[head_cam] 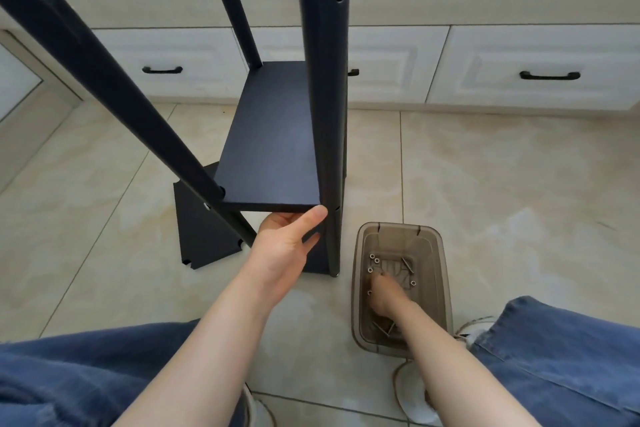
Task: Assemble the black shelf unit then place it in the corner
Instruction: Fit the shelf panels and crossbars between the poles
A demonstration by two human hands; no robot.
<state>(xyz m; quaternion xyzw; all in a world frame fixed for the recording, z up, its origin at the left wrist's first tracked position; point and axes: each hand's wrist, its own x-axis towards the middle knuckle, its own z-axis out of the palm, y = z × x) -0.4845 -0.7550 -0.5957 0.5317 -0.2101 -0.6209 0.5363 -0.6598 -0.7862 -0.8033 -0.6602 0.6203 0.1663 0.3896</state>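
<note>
right, head view only. black shelf unit [323, 114] stands upright on the tile floor [502, 184], just in front of the white drawers [536, 69]. 3 of its posts are in view, and the near right post shows 1 open hole high up. shelf board [270, 135] sits level between the posts, with another board low at the base. left hand [287, 243] is at the shelf board's near right corner, thumb against the front edge next to the post, fingers fairly straight and reaching under the board, not wrapped round anything. right hand [384, 291] is down inside the brown see-through bin [445, 274], just right of the unit. its fingertips are among loose screws [407, 265] and small rings [372, 256], but they are blurred, so cannot tell if it pinches 1. spare black board [197, 229] with notched corners lies flat on the floor, partly under the unit's left side. blue jeans knees at both bottom corners.
</note>
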